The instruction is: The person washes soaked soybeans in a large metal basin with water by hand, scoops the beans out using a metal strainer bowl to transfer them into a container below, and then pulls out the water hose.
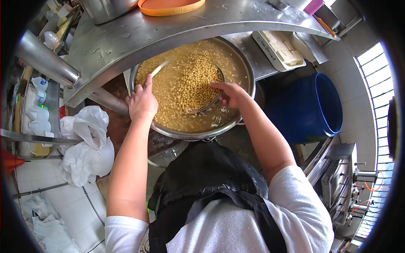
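A large round metal basin [194, 135] holds cloudy water and many yellowish soybeans [196, 80]. My right hand [232, 93] pinches the rim of a metal bowl [221, 76], which is heaped with soybeans and partly sunk in the water. Over the basin's left side, my left hand [142, 101] is closed around a pale hose [160, 66], its index finger stretched along it. The hose end points into the basin. Most of the bowl's body is hidden under beans and water.
A steel shelf [126, 36] overhangs the basin's far side, with an orange tray [171, 7] on it. A blue barrel [291, 111] stands at right, near a white container [270, 57] of pale blocks. White plastic bags [90, 143] lie at left.
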{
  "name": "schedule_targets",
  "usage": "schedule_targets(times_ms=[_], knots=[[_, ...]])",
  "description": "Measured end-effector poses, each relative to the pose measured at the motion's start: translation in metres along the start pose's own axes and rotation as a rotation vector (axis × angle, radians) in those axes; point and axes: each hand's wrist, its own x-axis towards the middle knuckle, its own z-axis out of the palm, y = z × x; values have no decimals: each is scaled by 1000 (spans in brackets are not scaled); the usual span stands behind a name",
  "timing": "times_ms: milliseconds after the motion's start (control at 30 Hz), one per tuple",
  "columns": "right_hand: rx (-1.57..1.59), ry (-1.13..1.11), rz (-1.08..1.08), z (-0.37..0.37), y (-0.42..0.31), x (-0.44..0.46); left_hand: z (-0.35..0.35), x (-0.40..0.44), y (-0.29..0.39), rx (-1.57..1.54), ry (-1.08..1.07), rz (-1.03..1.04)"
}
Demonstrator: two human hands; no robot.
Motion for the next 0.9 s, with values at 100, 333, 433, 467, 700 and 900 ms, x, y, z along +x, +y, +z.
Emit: schedule_targets(times_ms=[100, 333, 433, 467, 700, 900], knots=[[-50, -15, 26, 1, 2, 0, 3, 1, -2, -2, 9, 2], [52, -11, -69, 12, 13, 10, 1, 0, -3, -2, 7, 10], [205, -116, -174, 18, 19, 4, 2, 0, -3, -11, 5, 18], [208, -115, -174, 20, 21, 3, 3, 0, -3, -10, 2, 18], [59, 67, -303, 29, 27, 18, 6, 1, -4, 1, 38, 20], [-34, 93, -352, 33, 35, 19, 0, -1, -2, 8, 0, 11]])
